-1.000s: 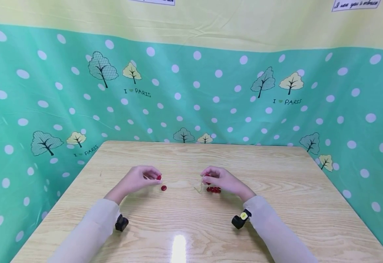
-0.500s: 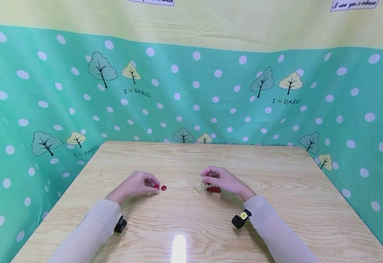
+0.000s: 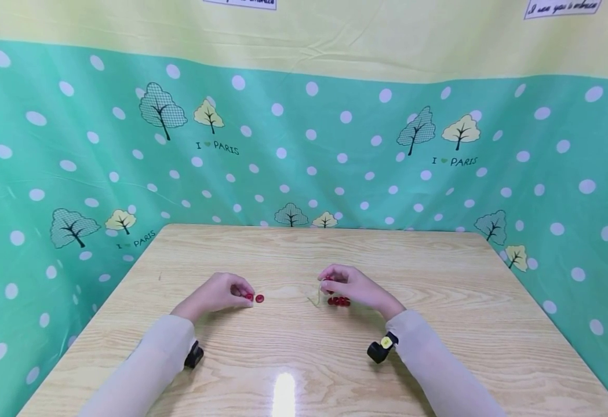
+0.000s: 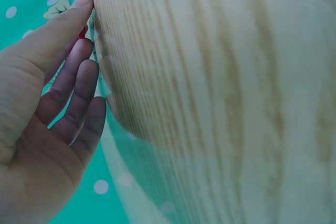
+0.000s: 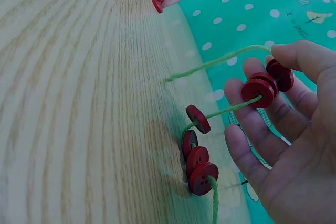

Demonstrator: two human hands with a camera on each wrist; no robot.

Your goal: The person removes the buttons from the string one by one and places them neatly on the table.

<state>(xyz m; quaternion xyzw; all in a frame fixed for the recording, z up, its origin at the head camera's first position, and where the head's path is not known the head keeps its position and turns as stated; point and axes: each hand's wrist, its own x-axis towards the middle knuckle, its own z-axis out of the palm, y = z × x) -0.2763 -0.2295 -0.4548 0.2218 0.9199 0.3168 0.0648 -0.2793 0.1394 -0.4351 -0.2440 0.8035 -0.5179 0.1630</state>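
Observation:
My left hand is low over the table, with thumb and fingertips pinching a small red button. Just right of it, a second red button lies on the wood. My right hand is raised a little and pinches a green cord between thumb and forefinger, its short end hanging free toward the left. Several red buttons are strung on this cord: a few sit up against the fingers, and others rest in a row on the table below. The right hand's remaining fingers are loosely spread.
The light wood table runs back to a green dotted curtain behind it and on both sides. A black wrist camera is strapped under the right sleeve, another at the left.
The left hand has come down and slightly toward me, bringing its button from above the table to beside the loose one. The right hand and the strung buttons have stayed nearly still.

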